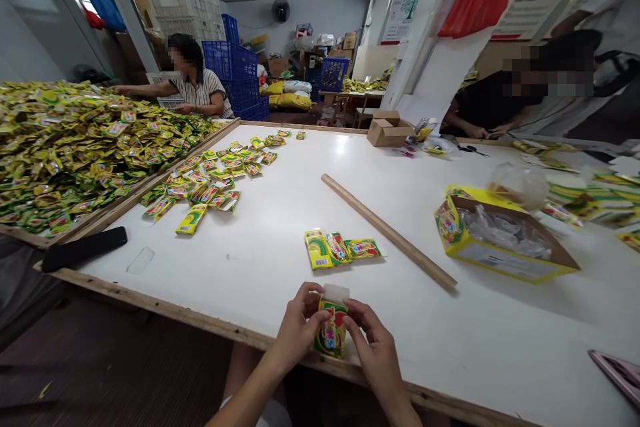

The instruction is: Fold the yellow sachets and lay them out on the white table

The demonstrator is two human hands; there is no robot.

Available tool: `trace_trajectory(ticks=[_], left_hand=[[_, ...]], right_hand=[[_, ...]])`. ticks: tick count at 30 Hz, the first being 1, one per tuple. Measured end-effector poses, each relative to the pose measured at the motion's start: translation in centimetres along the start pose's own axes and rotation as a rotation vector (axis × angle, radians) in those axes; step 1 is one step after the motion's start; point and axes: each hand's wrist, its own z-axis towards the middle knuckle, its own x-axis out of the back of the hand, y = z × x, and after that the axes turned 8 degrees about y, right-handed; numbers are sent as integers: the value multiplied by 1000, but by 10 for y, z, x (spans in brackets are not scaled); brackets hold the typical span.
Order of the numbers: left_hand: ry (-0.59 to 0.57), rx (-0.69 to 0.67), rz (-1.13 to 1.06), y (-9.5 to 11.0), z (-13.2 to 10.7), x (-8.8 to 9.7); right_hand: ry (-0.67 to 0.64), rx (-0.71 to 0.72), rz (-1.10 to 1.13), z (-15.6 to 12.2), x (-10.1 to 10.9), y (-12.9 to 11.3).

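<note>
Between my hands, at the table's near edge, is a small yellow, green and red printed box [331, 337] with a pale open flap at its top. My left hand [300, 323] grips its left side, thumb across the front. On the right side, the fingers of my right hand [369, 337] close on the same box. Just beyond lie a few similar small packets, among them a yellow one with a barcode [318, 250] and a red and green one [363, 249]. What the box contains is hidden.
A wooden stick [390, 230] lies diagonally on the white table [260, 240]. Right of it stands a yellow carton [510, 263] with clear plastic inside. Loose packets [215, 177] and a large packet heap [90, 147] are at left. Two people work across the table.
</note>
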Motion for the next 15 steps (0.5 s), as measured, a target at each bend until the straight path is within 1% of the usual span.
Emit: trace_trajectory(ticks=[4, 6, 10, 13, 15], left_hand=[[-37, -14, 91, 0, 5, 7], [-41, -13, 169, 0, 6, 10], [-21, -45, 258, 4, 3, 9], [18, -98, 239, 5, -1, 5], [41, -123, 240, 4, -3, 4]], right_hand=[[-106, 13, -29, 10, 4, -6], [-115, 13, -46, 13, 4, -9], [-53, 54, -53, 13, -3, -12], [60, 23, 30, 11, -10, -12], [85, 18, 45, 10, -11, -11]])
